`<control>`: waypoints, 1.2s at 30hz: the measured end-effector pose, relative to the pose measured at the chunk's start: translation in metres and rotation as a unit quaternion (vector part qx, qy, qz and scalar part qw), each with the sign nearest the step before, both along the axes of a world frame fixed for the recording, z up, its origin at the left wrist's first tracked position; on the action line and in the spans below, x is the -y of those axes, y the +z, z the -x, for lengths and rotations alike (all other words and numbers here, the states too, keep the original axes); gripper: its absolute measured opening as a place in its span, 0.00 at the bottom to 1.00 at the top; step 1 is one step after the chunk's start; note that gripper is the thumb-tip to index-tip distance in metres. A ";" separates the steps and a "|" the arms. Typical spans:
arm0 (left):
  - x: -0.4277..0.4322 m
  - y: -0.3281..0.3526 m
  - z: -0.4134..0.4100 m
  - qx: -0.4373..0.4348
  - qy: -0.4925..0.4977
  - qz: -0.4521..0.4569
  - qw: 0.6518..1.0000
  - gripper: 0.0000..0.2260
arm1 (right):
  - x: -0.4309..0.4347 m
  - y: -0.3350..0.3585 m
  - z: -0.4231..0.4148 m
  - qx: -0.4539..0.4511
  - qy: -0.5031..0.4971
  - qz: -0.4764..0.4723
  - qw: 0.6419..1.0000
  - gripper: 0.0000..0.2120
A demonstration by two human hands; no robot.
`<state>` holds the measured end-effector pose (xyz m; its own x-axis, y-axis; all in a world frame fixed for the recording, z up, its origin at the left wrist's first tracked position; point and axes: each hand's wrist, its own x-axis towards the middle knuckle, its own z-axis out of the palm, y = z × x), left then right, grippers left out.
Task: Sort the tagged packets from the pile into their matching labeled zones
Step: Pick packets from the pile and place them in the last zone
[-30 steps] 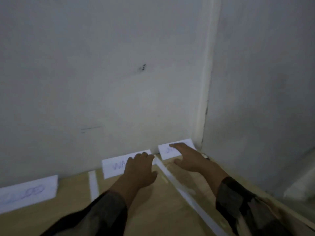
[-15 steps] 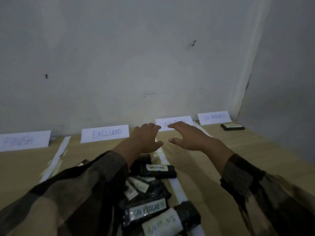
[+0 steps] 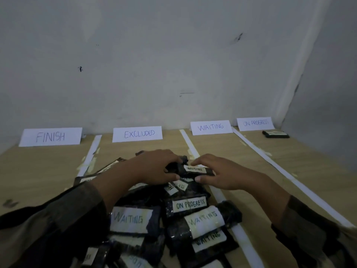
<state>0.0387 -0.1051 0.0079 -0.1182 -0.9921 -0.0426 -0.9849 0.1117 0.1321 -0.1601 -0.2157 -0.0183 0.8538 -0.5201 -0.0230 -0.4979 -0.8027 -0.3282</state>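
left hand (image 3: 158, 167) and right hand (image 3: 222, 176) each have a curled grip on opposite ends of the waiting-tagged packet (image 3: 180, 169) atop the pile (image 3: 173, 219) on the counter (image 3: 251, 171); looks light, soft, slick-wrapped, so hold the ends, not the tag (image 3: 195, 168).

Wooden table (image 3: 241, 161): packets (image 3: 173, 219), labels (image 3: 137, 134), strips (image 3: 188, 140).

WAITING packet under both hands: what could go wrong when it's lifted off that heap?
The WAITING packet, gripped by the left hand and right hand, lies on a loose pile, so lifting may drag neighbours. The WAITING card and ON PROGRESS card stand close, parted by a white strip, so it might land in the wrong zone.
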 end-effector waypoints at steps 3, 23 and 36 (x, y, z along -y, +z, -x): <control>-0.018 -0.001 0.004 -0.036 -0.034 0.024 0.998 0.20 | -0.014 -0.007 0.008 0.015 0.027 -0.027 0.999 0.23; -0.020 0.003 0.011 -0.275 0.147 0.007 0.950 0.05 | -0.037 -0.023 0.008 0.179 0.024 0.056 0.982 0.27; 0.024 0.007 0.013 -0.186 0.094 0.088 0.974 0.18 | 0.024 -0.014 0.028 0.157 -0.059 0.127 0.978 0.26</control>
<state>0.0258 -0.1294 0.0149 0.0905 -0.9858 0.1416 -0.8781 -0.0119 0.4783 -0.1877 -0.2401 -0.0318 0.7310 -0.5711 0.3736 -0.4991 -0.8207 -0.2782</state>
